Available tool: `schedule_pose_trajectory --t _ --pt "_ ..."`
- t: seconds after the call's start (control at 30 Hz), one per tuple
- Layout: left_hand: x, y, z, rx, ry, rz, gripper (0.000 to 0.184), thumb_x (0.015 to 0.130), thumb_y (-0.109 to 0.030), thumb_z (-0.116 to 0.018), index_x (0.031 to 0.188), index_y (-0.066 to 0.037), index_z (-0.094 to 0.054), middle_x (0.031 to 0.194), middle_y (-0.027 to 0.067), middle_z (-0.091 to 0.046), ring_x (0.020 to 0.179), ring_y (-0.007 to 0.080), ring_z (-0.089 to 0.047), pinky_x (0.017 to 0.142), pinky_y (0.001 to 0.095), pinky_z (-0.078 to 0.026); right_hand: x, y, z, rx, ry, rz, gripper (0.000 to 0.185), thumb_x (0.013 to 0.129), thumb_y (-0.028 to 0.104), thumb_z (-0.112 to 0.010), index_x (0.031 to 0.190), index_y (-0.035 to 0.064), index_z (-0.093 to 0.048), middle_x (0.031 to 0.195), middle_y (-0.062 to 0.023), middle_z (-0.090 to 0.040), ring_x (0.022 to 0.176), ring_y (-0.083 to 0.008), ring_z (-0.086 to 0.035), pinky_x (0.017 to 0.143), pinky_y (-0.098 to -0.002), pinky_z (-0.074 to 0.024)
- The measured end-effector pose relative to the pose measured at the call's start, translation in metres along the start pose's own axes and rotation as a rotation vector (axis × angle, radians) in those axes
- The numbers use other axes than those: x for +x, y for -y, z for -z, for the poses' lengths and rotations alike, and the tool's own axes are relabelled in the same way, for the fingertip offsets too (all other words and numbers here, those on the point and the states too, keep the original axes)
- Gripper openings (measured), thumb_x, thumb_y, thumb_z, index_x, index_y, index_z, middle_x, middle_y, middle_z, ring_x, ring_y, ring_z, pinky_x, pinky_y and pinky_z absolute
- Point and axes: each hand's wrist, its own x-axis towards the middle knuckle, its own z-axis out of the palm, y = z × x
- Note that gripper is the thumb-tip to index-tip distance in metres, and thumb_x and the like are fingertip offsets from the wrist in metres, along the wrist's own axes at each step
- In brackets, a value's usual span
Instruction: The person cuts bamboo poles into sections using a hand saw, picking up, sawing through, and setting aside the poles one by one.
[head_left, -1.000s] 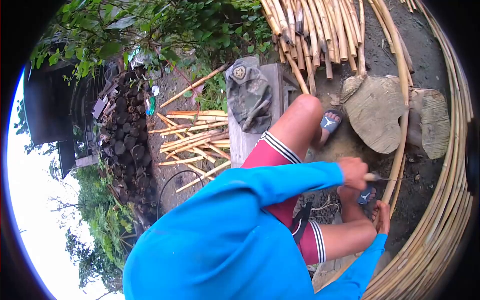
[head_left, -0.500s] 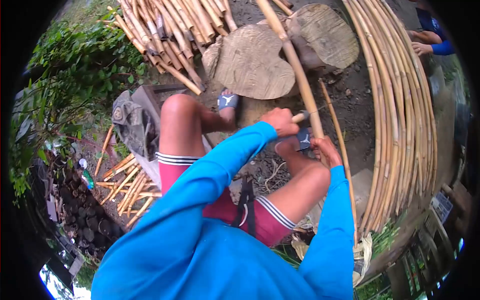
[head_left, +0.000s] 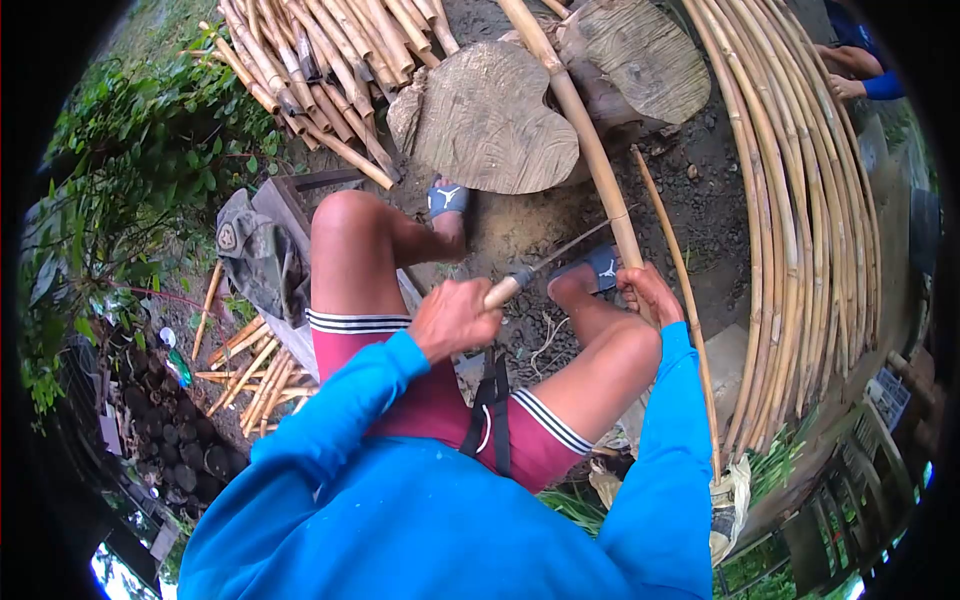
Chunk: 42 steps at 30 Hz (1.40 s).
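My left hand (head_left: 455,318) is closed round the light wooden handle of a thin-bladed tool (head_left: 508,288). The blade slants up to the right, and its tip end meets the side of a thick bamboo pole (head_left: 590,140). My right hand (head_left: 650,294) is wrapped round the lower part of that pole, just below the blade. The pole passes between two stump tops, a large one (head_left: 495,120) and a smaller one (head_left: 645,60). Whether the blade has cut into the pole is too small to tell.
A thinner bamboo piece (head_left: 678,260) lies right of the pole. Long bamboo poles (head_left: 790,200) line the right side. Cut poles (head_left: 300,60) are piled at upper left, short pieces (head_left: 265,385) at lower left. A camouflage cap (head_left: 262,255) rests on a bench. Another person's arm (head_left: 862,82) shows at top right.
My left hand has drawn the tool back from the pole, down and to the left, exposing the blade. My right hand stays on the pole. The view has swung round since the earliest frame.
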Motion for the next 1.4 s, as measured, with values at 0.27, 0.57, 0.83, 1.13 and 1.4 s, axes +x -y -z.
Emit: schedule_pose_trajectory --t 0.27,0.57,0.83,1.13,1.4 --pt "0.050 -0.020 -0.013 0.094 0.115 0.083 0.031 0.075 -0.023 -0.060 0.085 0.006 -0.068 0.077 0.0334 -0.062 0.079 0.0465 -0.065 0.075 0.0502 -0.052 -0.004 0.003 -0.001 -0.055 -0.078 0.018 0.019 0.072 0.022 -0.065 0.072 0.0061 -0.056 0.060 0.0012 -0.049 0.047 -0.0093 -0.044 0.042 -0.0264 -0.0321" --pt "0.036 0.011 -0.020 -0.010 0.091 0.017 0.032 0.077 -0.025 -0.058 0.079 0.006 -0.062 0.075 0.0345 -0.059 0.074 0.0498 -0.062 0.070 0.0538 -0.049 -0.014 0.005 -0.005 -0.037 -0.097 0.066 0.022 0.072 0.025 -0.067 0.070 0.0064 -0.055 0.056 0.0032 -0.044 0.045 -0.0088 -0.039 0.043 -0.0266 -0.0299" --pt "0.042 -0.028 -0.014 -0.018 0.086 -0.029 0.027 0.077 -0.024 -0.060 0.081 0.003 -0.061 0.071 0.0314 -0.058 0.071 0.0490 -0.060 0.066 0.0523 -0.048 -0.006 -0.004 0.001 -0.104 -0.066 0.058 0.023 0.074 0.027 -0.067 0.070 0.0067 -0.056 0.059 0.0010 -0.049 0.048 -0.0086 -0.044 0.044 -0.0263 -0.0317" --pt "0.009 -0.005 0.059 -0.244 -0.042 -0.153 0.019 0.077 -0.013 -0.063 0.090 0.001 -0.061 0.066 0.0090 -0.055 0.061 0.0119 -0.053 0.057 0.0317 -0.044 -0.045 0.002 0.006 -0.309 -0.196 0.337 0.047 0.078 0.050 -0.065 0.085 0.0031 -0.066 0.064 -0.0068 -0.056 0.059 -0.0197 -0.054 0.054 -0.0361 -0.0391" --pt "0.068 0.047 0.039 -0.548 -0.238 -0.128 0.025 0.081 -0.020 -0.068 0.075 0.000 -0.054 0.062 0.0013 -0.050 0.057 0.0097 -0.045 0.051 0.0300 -0.038 -0.073 0.027 0.008 -0.858 -0.293 0.173 0.049 0.074 0.039 -0.067 0.101 -0.0016 -0.067 0.094 -0.0268 -0.068 0.089 -0.0425 -0.065 0.082 -0.0484 -0.0510"
